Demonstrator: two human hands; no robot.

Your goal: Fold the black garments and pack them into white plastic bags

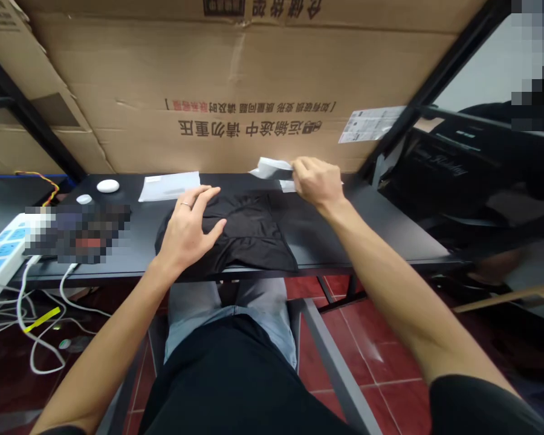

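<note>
A black piece of cloth (249, 226), wrinkled in places, lies spread on the dark desk. My left hand (185, 229) is over its left side with the fingers apart, a ring on one finger; it holds nothing. Beyond the cloth on the right, my right hand (318, 182) is closed on a thin white sheet (272, 168) that sticks out to its left, slightly blurred. Behind and below this hand, another white piece (287, 186) partly shows on the desk. A flat white packet (170, 186) lies just past my left hand.
A large printed cardboard sheet (226, 72) stands along the back of the desk (321, 251). At left are a white oval object (107, 186), a smaller white round one, a blurred-out item and a power strip (3, 251) with white cables. A dark bag (444, 160) is at right.
</note>
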